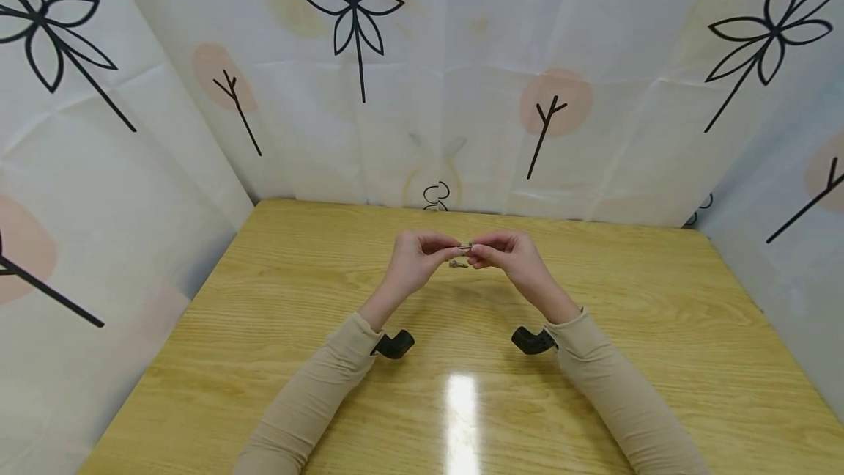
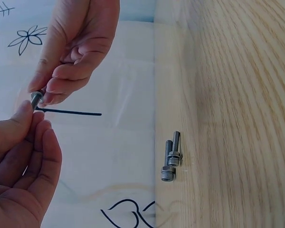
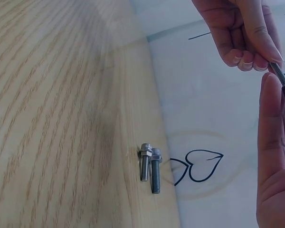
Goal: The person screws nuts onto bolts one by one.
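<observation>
Both hands meet above the table around one small metal bolt [image 1: 465, 246]. My left hand [image 1: 415, 256] pinches one end of its threaded shaft [image 3: 278, 72] between thumb and fingertips. From the other side, my right hand [image 1: 513, 253] pinches the other end, where a nut-like ring [image 2: 36, 94] shows at the fingertips. The fingers hide both ends of the bolt. Below the hands, two socket-head bolts [image 2: 168, 173] lie side by side on the table, each with a nut close to its head.
The wood-grain table [image 1: 316, 262] reaches back to a white cloth wall [image 1: 461, 145] with printed flowers and trees. Similar cloth stands at left and right. Black wrist-camera mounts [image 1: 395, 344] stick out inward from both sleeves. A bright reflection lies on the near tabletop.
</observation>
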`<action>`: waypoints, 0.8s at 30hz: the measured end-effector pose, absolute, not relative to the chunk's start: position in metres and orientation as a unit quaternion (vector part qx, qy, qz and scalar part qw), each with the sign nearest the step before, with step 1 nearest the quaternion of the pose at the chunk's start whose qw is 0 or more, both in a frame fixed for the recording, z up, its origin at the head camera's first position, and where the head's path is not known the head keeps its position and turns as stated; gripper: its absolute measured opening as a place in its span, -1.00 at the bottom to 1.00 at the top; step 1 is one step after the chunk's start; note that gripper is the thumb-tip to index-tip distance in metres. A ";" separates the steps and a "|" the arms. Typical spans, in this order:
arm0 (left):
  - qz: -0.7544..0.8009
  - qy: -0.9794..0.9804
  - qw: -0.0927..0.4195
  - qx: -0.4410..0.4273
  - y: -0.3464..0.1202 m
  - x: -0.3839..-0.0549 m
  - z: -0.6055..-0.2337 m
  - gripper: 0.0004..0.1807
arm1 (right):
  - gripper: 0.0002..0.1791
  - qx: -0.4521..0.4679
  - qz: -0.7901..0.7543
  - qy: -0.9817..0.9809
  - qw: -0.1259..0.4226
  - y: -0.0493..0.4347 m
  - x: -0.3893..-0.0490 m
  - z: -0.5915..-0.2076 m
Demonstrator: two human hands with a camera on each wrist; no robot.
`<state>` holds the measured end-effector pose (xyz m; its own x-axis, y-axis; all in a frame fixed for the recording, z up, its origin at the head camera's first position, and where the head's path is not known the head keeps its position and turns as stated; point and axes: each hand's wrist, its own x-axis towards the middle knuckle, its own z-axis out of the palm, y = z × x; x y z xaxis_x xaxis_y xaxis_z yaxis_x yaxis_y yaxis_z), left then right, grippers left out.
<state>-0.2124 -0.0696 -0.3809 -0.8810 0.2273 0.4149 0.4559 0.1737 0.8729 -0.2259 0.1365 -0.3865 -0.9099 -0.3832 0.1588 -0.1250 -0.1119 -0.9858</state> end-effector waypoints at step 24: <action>-0.611 -0.759 0.076 -0.212 -0.070 -0.215 -0.384 -0.88 | -0.64 -0.210 -0.685 0.688 0.114 0.139 -0.225 -0.384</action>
